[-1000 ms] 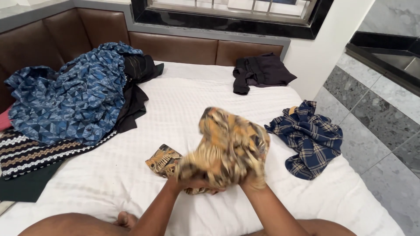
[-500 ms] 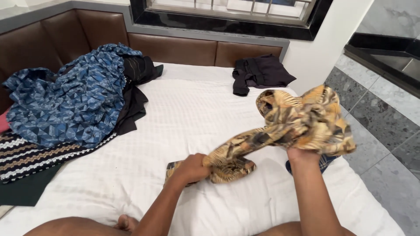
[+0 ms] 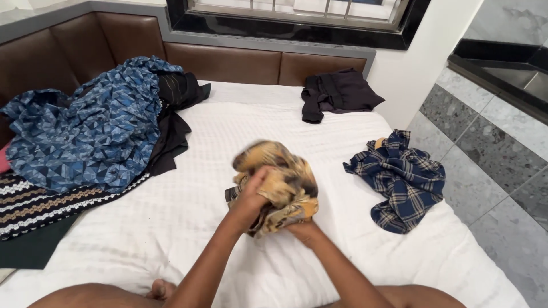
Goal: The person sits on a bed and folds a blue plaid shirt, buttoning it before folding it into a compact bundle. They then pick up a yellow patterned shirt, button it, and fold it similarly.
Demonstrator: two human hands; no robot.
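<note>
Both hands, left hand (image 3: 255, 191) and right hand (image 3: 305, 231), clench a bunched, soft tan patterned cloth (image 3: 282, 182) above the white ribbed sheet (image 3: 245, 125).

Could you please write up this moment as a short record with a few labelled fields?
Setting: bed with white sheet, brown padded headboard
Left hand: gripping the yellow patterned garment
Right hand: holding the same garment from below
Garment state: bunched up between both hands
Left of hands: blue patterned garment, striped cloth
Right of hands: blue plaid shirt
Far end: black garment
</note>
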